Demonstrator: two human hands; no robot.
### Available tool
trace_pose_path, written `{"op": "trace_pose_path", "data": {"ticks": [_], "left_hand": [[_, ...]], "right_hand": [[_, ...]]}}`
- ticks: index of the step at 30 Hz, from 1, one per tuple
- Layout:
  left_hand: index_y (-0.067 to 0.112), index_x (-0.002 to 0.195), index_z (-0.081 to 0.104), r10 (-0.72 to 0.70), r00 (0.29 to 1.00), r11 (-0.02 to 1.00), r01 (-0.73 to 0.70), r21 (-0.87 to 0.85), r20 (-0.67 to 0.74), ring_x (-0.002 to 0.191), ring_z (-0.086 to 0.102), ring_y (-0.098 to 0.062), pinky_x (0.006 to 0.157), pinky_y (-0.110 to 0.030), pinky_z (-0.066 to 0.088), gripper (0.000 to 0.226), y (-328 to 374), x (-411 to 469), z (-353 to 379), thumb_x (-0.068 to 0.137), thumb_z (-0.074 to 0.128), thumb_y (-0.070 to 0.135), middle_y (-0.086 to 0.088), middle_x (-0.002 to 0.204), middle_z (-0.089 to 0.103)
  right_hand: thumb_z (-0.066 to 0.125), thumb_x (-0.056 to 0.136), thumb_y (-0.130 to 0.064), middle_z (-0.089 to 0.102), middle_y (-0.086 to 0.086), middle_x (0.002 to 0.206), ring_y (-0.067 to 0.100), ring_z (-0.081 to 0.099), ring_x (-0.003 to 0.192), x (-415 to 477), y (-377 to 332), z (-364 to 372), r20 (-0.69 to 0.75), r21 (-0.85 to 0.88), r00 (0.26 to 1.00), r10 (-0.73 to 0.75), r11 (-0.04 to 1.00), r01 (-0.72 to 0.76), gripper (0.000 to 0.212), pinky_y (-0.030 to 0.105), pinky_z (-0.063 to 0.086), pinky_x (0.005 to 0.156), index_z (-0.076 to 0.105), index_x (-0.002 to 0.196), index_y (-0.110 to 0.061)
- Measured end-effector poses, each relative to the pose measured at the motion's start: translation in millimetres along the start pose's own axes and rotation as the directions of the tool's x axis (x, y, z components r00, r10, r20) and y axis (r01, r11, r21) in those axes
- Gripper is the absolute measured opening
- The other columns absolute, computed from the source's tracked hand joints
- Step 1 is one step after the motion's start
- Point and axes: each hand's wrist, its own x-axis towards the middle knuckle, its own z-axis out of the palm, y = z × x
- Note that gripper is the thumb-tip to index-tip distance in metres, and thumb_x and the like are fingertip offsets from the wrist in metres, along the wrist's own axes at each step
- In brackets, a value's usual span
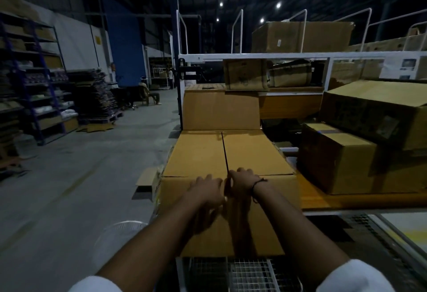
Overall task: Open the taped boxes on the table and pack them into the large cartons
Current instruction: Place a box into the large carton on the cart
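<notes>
A large brown carton [198,153] stands in front of me with its two top flaps folded shut, a dark seam running down the middle. My left hand [206,189] rests on the carton's near top edge just left of the seam, fingers spread over the cardboard. My right hand [241,182] sits right of the seam at the same edge, fingers curled over the flap's end; a dark band is on that wrist. Both hands nearly touch each other. Whether the seam is taped cannot be told in the dim light.
More cartons [335,160] are stacked on the yellow table [318,199] to the right, and another carton [219,109] stands behind. A white metal rack [254,56] carries boxes above. A wire-mesh surface [249,273] lies below my arms. Open concrete floor [80,176] and shelving [34,83] are at left.
</notes>
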Motion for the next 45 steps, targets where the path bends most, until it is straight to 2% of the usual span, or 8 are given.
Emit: {"op": "trace_pose_path", "data": {"ticks": [3,11,16,20,25,32,38,45], "left_hand": [[0.03,0.162,0.013,0.029,0.995,0.999,-0.025,0.043,-0.1,0.156,0.0,-0.04,0.125,-0.056,0.007,0.083,-5,10,28,0.097,0.062,0.047,-0.009,0.172,0.002],[0.03,0.163,0.002,0.064,0.924,0.991,-0.015,0.132,-0.377,0.154,0.005,-0.035,0.125,-0.052,0.009,0.084,-18,33,65,0.101,0.058,0.041,-0.007,0.17,0.005],[0.025,0.154,0.027,0.183,0.835,0.983,-0.156,0.095,-0.519,0.145,0.025,-0.027,0.118,-0.04,0.029,0.073,-33,39,69,0.095,0.067,0.042,-0.005,0.156,0.027],[0.014,0.147,0.043,0.277,0.728,0.956,-0.274,0.104,-0.628,0.133,0.044,-0.023,0.109,-0.036,0.043,0.053,-40,37,45,0.1,0.059,0.034,-0.004,0.145,0.045],[0.012,0.152,0.042,0.136,0.721,0.987,-0.159,0.028,-0.679,0.145,0.037,-0.022,0.119,-0.042,0.036,0.06,-71,43,-10,0.098,0.061,0.03,-0.005,0.156,0.043],[0.013,0.151,0.046,0.101,0.886,0.869,0.142,0.474,-0.452,0.157,0.009,-0.033,0.127,-0.049,0.002,0.058,-121,24,-31,0.102,0.053,0.043,-0.012,0.161,0.038],[0.018,0.148,0.047,-0.089,0.925,0.928,0.212,0.306,-0.37,0.153,0.02,-0.037,0.126,-0.054,0.005,0.051,-153,9,-10,0.105,0.042,0.043,-0.012,0.16,0.036],[0.019,0.145,0.047,-0.183,0.902,0.967,0.236,0.092,-0.391,0.131,0.05,-0.034,0.117,-0.051,0.029,0.051,-158,9,14,0.102,0.041,0.048,-0.011,0.143,0.055]], "right_hand": [[0.067,0.089,-0.048,0.036,0.012,0.148,0.04,0.033,0.134,11,8,33,-0.162,-0.109,0.987,-0.009,0.994,-0.008,0.069,0.056,0.032,0.111,0.036,0.145,-0.022],[0.058,0.085,-0.046,0.046,0.003,0.142,0.03,0.035,0.136,40,15,63,-0.349,0.061,0.937,-0.013,0.998,0.036,0.057,0.057,0.009,0.119,0.047,0.136,-0.023],[0.062,0.086,-0.037,0.063,-0.001,0.089,0.023,0.062,0.092,48,-4,32,-0.385,0.478,0.91,0.154,0.877,0.053,0.018,0.049,0.051,0.094,0.06,0.087,-0.018],[0.063,0.093,-0.017,0.062,-0.007,0.111,0.015,0.063,0.107,42,-31,5,-0.513,0.743,0.843,0.165,0.577,0.339,0.028,0.039,0.057,0.093,0.06,0.12,-0.021],[0.057,0.099,-0.017,0.055,-0.007,0.134,0.009,0.051,0.122,43,-81,-23,-0.56,0.699,0.827,-0.044,0.511,0.501,0.058,0.027,0.044,0.101,0.036,0.153,-0.025],[0.046,0.106,-0.023,0.048,0.006,0.151,0.024,0.05,0.134,69,-134,8,-0.383,0.739,0.915,-0.125,0.553,0.385,0.049,0.042,0.045,0.109,0.037,0.154,-0.021],[0.041,0.106,-0.016,0.054,0.008,0.147,0.025,0.052,0.13,76,-158,37,-0.281,0.65,0.929,-0.243,0.664,0.37,0.043,0.035,0.044,0.105,0.048,0.148,-0.016],[0.036,0.105,-0.034,0.068,0.008,0.115,0.03,0.062,0.105,78,-143,61,-0.324,0.112,0.915,-0.239,0.951,0.288,0.035,0.046,0.043,0.096,0.054,0.132,-0.021]]}}
